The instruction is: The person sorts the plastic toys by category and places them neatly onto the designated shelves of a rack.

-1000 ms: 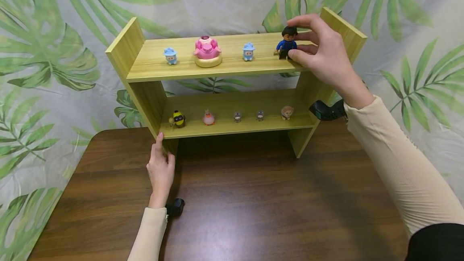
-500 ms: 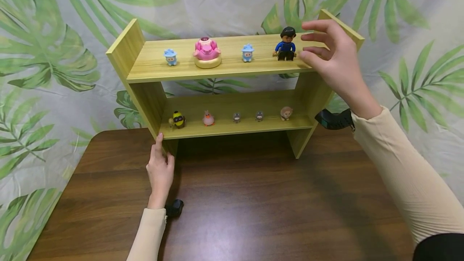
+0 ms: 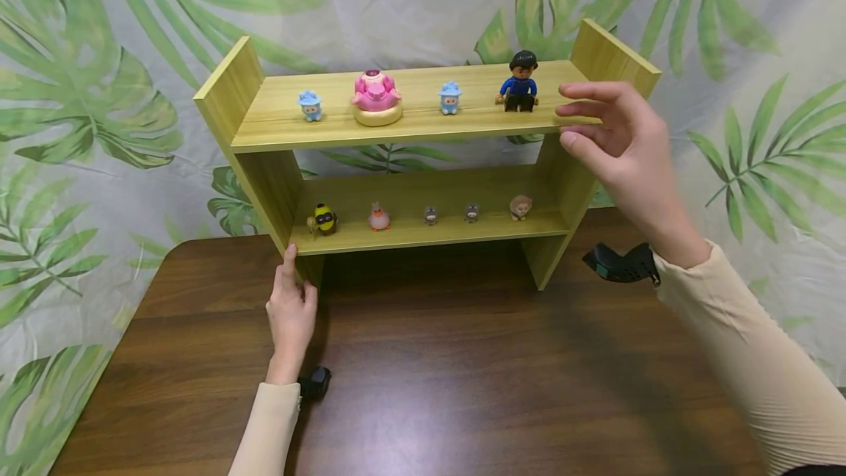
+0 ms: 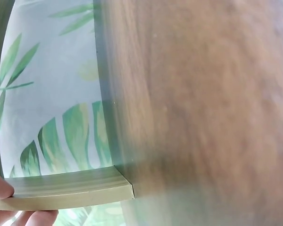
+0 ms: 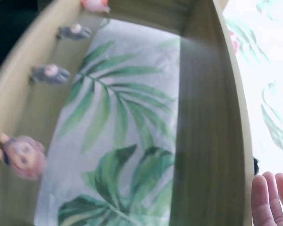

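In the head view a two-tier wooden shelf (image 3: 264, 134) stands on the table. My left hand (image 3: 291, 314) grips the lower part of its left side panel; in the left wrist view the thumb lies on one face of the panel (image 4: 75, 190) and the fingertips (image 4: 42, 218) on the other. A toy figure (image 3: 518, 88) with black hair and a blue top stands upright at the right of the top board. My right hand (image 3: 628, 142) holds nothing; its loosely bent fingers hover just right of the figure, before the shelf's right end.
The top board also bears two blue-hatted figures (image 3: 450, 98) and a pink figure (image 3: 377, 99) on a cream ring. Below stand a yellow-and-black figure (image 3: 325, 219), a pink duck-like one (image 3: 380, 217), two grey ones (image 3: 431, 215) and a furry beige one (image 3: 520, 207). A leaf-print cloth (image 3: 410, 6) hangs behind.
My right hand has let go of the blue-topped figure and drawn back to the right and down. The figure stays standing on the top board. The left hand keeps its place.
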`<action>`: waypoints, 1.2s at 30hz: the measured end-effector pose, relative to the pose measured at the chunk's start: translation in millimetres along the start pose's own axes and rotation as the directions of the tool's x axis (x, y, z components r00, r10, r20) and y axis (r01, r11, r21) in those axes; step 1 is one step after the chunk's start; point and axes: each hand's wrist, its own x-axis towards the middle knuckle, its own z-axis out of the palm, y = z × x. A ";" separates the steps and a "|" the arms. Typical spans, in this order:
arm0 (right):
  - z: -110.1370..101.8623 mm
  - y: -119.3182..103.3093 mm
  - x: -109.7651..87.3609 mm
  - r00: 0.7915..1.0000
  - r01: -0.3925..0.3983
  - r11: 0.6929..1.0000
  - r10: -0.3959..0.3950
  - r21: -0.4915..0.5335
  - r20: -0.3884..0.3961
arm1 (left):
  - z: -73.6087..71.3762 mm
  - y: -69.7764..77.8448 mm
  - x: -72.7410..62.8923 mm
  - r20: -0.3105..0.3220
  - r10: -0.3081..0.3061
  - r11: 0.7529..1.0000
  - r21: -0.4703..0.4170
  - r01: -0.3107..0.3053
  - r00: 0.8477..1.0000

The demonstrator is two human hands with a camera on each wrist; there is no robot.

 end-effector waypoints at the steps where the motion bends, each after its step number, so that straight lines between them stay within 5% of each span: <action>1: 0.2 1.1 -4.2 1.000 0.008 1.000 -0.008 -0.005 0.008 | -0.1 0.1 0.2 0.001 0.002 1.000 0.000 -0.002 1.000; 8: 2.7 13.3 -33.1 0.996 0.043 0.997 -0.038 -0.064 0.078 | -0.3 0.4 1.8 0.016 0.005 1.000 -0.003 -0.005 1.000; 24: 12.6 49.8 -96.8 0.983 0.015 0.972 0.028 -0.234 0.182 | -3.9 3.2 3.4 0.054 0.000 1.000 0.002 0.000 0.999; 36: 17.3 62.6 -129.2 0.969 -0.008 0.908 0.111 -0.418 0.222 | -30.4 12.8 1.0 0.234 -0.073 0.997 0.054 0.062 0.970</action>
